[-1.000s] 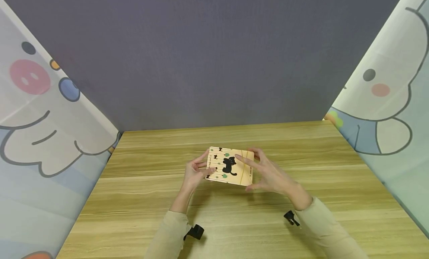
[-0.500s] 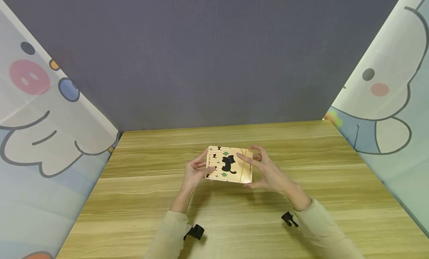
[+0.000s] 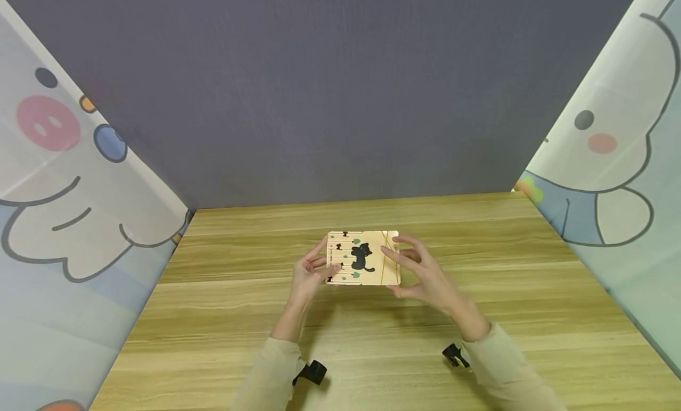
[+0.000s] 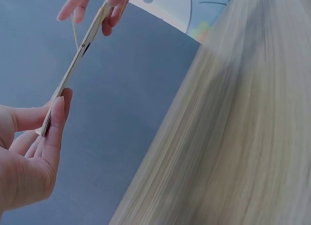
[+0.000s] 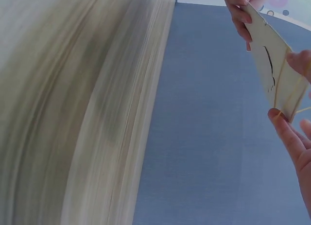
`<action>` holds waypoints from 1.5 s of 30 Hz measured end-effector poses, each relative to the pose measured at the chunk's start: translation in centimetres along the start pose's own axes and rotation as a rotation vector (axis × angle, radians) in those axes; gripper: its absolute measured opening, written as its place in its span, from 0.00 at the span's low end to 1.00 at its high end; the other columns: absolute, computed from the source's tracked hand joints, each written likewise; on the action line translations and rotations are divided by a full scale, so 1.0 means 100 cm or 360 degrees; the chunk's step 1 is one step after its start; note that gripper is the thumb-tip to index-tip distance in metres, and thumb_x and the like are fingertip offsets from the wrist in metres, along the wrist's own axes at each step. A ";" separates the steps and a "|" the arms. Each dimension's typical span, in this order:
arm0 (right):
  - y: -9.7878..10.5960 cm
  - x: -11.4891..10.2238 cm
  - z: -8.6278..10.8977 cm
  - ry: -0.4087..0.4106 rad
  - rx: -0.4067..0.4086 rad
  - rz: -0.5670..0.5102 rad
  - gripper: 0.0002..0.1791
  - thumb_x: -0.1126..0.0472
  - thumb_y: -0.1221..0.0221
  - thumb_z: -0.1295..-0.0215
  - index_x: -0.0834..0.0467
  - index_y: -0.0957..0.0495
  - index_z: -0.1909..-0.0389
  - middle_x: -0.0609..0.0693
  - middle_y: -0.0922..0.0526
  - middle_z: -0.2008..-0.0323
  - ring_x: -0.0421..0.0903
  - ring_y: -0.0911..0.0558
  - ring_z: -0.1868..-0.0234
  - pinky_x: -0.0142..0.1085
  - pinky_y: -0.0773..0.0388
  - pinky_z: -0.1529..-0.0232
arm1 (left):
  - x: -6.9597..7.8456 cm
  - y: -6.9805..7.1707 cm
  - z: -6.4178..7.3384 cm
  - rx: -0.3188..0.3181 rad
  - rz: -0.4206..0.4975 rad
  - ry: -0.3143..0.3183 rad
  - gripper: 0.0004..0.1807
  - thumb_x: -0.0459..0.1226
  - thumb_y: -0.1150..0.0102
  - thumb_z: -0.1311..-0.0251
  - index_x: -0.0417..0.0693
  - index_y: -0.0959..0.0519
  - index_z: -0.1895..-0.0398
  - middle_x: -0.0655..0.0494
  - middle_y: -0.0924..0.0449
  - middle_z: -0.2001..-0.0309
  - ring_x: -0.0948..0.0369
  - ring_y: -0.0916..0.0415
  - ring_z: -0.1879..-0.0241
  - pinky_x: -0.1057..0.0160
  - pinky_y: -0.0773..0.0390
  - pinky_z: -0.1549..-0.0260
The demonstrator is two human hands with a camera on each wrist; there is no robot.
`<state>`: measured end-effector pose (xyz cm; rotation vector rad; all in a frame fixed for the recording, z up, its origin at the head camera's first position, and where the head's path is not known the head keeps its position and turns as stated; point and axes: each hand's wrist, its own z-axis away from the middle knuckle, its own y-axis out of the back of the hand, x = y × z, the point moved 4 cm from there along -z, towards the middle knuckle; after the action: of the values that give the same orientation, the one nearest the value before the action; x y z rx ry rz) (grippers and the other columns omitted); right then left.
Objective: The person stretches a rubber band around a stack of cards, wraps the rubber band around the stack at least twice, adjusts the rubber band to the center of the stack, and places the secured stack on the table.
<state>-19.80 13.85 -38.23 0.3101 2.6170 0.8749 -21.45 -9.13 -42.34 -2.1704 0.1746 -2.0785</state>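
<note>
Beige sleeves (image 3: 268, 369) come nearest to us, on our side of the cat-print booklet (image 3: 363, 258), with a black wrist mount (image 3: 314, 372) by the left cuff and another by the right. Beyond them our left hand (image 3: 308, 275) pinches the booklet's left end, thumb on the printed face and fingers behind. Our right hand (image 3: 431, 278) curls about the opposite end, one fingertip on the face, its fingers holding a yellow elastic band (image 5: 279, 79) partly off the booklet; how much of the weight it bears, we cannot tell. The booklet itself is up in the air between the hands, thin and layered along its edge, with strands of band across its right-hand part.

The step in hand looks to us like working that band at the booklet's right end. To do it well, we would let the left pinch carry the booklet steadily, well apart from the band. We would spread the right fingers evenly, so that no strand snags a corner, and ease the tension slowly: a snap could bend the thin edge.

Under the booklet lies the wood-grain tabletop (image 3: 213, 310); past it rises a dark grey partition (image 3: 340, 91), and cartoon-printed curtains (image 3: 48, 222) hang to the booklet's left and right.
</note>
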 end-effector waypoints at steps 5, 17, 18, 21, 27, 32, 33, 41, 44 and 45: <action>-0.001 -0.001 0.000 0.0090 0.0072 -0.0016 0.37 0.59 0.32 0.59 0.63 0.32 0.44 0.71 0.37 0.48 0.55 0.24 0.60 0.29 0.29 0.51 | 0.001 -0.001 0.002 0.0028 0.0048 0.0007 0.37 0.18 0.40 0.59 0.48 0.32 0.42 0.36 0.22 0.64 0.61 0.22 0.77 0.71 0.24 0.84; -0.007 -0.003 0.004 0.0212 0.0271 -0.0028 0.23 0.56 0.41 0.44 0.70 0.26 0.54 0.73 0.35 0.50 0.61 0.28 0.53 0.40 0.26 0.53 | 0.004 -0.001 0.005 0.0068 0.0080 0.0016 0.35 0.19 0.40 0.58 0.47 0.31 0.42 0.41 0.21 0.67 0.61 0.22 0.77 0.72 0.24 0.84; -0.007 -0.003 0.005 0.0224 0.0301 -0.0036 0.22 0.56 0.42 0.44 0.71 0.26 0.55 0.73 0.35 0.50 0.62 0.28 0.53 0.40 0.26 0.54 | 0.004 0.000 0.006 0.0080 0.0073 0.0019 0.35 0.19 0.40 0.58 0.47 0.31 0.42 0.42 0.20 0.68 0.62 0.22 0.77 0.72 0.25 0.84; -0.008 -0.005 0.004 0.0248 0.0394 -0.0054 0.21 0.57 0.41 0.44 0.71 0.25 0.58 0.75 0.33 0.53 0.63 0.27 0.56 0.42 0.25 0.56 | 0.005 -0.001 0.006 0.0097 0.0089 0.0019 0.35 0.19 0.41 0.58 0.47 0.31 0.43 0.43 0.20 0.68 0.61 0.22 0.76 0.70 0.24 0.84; 0.000 -0.023 -0.007 0.0212 0.0580 -0.0108 0.17 0.63 0.41 0.45 0.76 0.24 0.66 0.78 0.31 0.61 0.67 0.26 0.66 0.40 0.23 0.60 | 0.006 -0.001 0.007 0.0118 0.0121 0.0001 0.35 0.19 0.41 0.57 0.47 0.32 0.41 0.46 0.20 0.69 0.66 0.26 0.83 0.73 0.26 0.86; 0.002 -0.027 -0.007 0.0063 0.0769 -0.0108 0.09 0.76 0.42 0.52 0.79 0.26 0.71 0.75 0.28 0.66 0.62 0.24 0.69 0.31 0.24 0.61 | 0.009 0.002 0.006 0.0220 0.0133 -0.0042 0.36 0.20 0.40 0.57 0.51 0.33 0.41 0.47 0.19 0.69 0.70 0.43 0.92 0.77 0.41 0.91; 0.001 -0.026 -0.005 0.0023 0.0801 -0.0115 0.08 0.79 0.42 0.55 0.79 0.26 0.71 0.74 0.27 0.67 0.60 0.23 0.69 0.30 0.23 0.61 | 0.009 0.002 0.006 0.0238 0.0146 -0.0046 0.36 0.20 0.40 0.57 0.51 0.33 0.41 0.46 0.19 0.68 0.70 0.41 0.92 0.77 0.40 0.91; -0.015 -0.010 0.014 -0.0373 0.0891 -0.0299 0.20 0.89 0.46 0.63 0.76 0.26 0.63 0.67 0.23 0.67 0.52 0.21 0.68 0.28 0.22 0.67 | 0.011 0.000 0.007 0.0289 0.0138 -0.0107 0.37 0.21 0.39 0.58 0.51 0.32 0.41 0.48 0.19 0.69 0.68 0.34 0.90 0.77 0.35 0.89; -0.018 -0.010 0.017 -0.0613 0.0917 -0.0482 0.17 0.86 0.48 0.55 0.77 0.29 0.61 0.68 0.23 0.65 0.50 0.22 0.67 0.28 0.22 0.68 | 0.011 -0.001 0.008 0.0288 0.0146 -0.0120 0.36 0.20 0.40 0.58 0.51 0.32 0.41 0.45 0.20 0.69 0.68 0.34 0.90 0.77 0.33 0.88; -0.019 -0.009 0.018 -0.0691 0.0931 -0.0553 0.15 0.84 0.48 0.51 0.76 0.29 0.59 0.68 0.23 0.65 0.49 0.22 0.67 0.29 0.22 0.68 | 0.011 -0.001 0.008 0.0287 0.0154 -0.0123 0.36 0.20 0.40 0.58 0.51 0.32 0.41 0.44 0.20 0.68 0.68 0.33 0.90 0.77 0.32 0.87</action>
<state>-18.45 13.08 -40.51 0.1563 2.3474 -0.0833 -20.61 -9.17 -41.26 -2.0878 0.0790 -1.8776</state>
